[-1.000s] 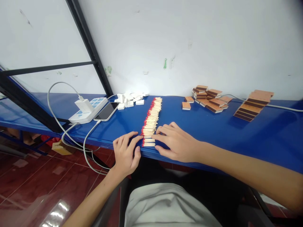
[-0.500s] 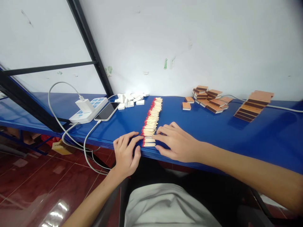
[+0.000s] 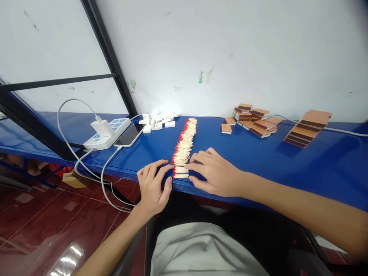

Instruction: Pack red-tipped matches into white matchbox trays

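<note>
A long row of red-tipped matches (image 3: 184,143) lies on the blue table (image 3: 258,157), running from the front edge toward the wall. My left hand (image 3: 153,184) rests at the front edge, its fingers apart, the fingertips touching the red heads of the nearest matches. On the other side my right hand (image 3: 215,171) lies flat with spread fingers, its fingertips against the plain ends of the same few matches. Neither hand grips anything.
White inner trays (image 3: 158,121) are heaped near the wall. A phone (image 3: 130,135) on a cable lies beside a white power strip (image 3: 107,133). Brown matchbox sleeves (image 3: 254,120) and a slanted stack (image 3: 307,128) stand at the right. A black frame post (image 3: 112,63) rises left.
</note>
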Tool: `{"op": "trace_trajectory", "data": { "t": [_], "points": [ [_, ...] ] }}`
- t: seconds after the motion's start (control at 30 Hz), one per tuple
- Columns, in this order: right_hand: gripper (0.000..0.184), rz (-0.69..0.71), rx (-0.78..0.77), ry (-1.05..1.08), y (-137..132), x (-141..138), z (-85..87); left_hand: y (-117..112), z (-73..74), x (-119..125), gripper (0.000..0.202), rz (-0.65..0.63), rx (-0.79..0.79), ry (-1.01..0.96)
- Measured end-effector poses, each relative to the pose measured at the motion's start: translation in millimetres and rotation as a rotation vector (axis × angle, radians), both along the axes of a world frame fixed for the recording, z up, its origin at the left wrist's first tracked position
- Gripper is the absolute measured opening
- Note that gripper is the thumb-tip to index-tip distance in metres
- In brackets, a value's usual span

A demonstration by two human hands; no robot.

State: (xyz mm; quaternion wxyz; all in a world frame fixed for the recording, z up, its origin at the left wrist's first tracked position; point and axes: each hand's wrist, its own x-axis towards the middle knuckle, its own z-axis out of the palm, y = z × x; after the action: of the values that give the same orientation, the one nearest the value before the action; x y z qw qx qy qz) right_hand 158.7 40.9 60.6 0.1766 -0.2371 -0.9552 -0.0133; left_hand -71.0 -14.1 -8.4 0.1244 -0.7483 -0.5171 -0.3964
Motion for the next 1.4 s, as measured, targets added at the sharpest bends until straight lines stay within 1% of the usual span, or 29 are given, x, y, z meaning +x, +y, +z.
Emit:
{"op": "trace_trajectory", "data": {
  "t": [0.5, 0.73, 0.87, 0.97, 1.07, 1.23, 1.33, 1.4],
  "points": [
    [0.026, 0.004, 0.012, 0.006, 1, 0, 0.2, 0, -0.2, 2, 0.024, 0.015, -0.013, -0.016],
    [0.028, 0.007, 0.044, -0.022, 1, -1, 1.6, -1, 2.4, 5, 0.018, 0.015, 0.012, -0.052],
    [0.028, 0.016, 0.037, -0.040, 2, -1, 3.2, -1, 2.1, 6, 0.016, 0.015, 0.023, -0.057],
    [0.027, 0.023, 0.037, -0.054, 3, -1, 4.5, -2, 3.8, 7, 0.015, -0.013, 0.045, -0.031],
    [0.028, 0.027, 0.044, -0.065, 3, -2, 5.1, -4, 13.0, 6, 0.014, -0.078, 0.032, 0.042],
    [0.029, 0.027, 0.056, -0.087, 2, -2, 6.2, -8, 40.2, -1, 0.019, -0.172, -0.100, 0.261],
    [0.030, 0.025, 0.017, -0.133, 3, 2, 13.1, -6, 53.4, 0, 0.025, -0.203, -0.170, 0.375],
    [0.029, 0.035, -0.051, -0.190, 6, 7, 21.7, -4, 60.6, 6, 0.027, -0.217, -0.196, 0.427]
  ]
}}
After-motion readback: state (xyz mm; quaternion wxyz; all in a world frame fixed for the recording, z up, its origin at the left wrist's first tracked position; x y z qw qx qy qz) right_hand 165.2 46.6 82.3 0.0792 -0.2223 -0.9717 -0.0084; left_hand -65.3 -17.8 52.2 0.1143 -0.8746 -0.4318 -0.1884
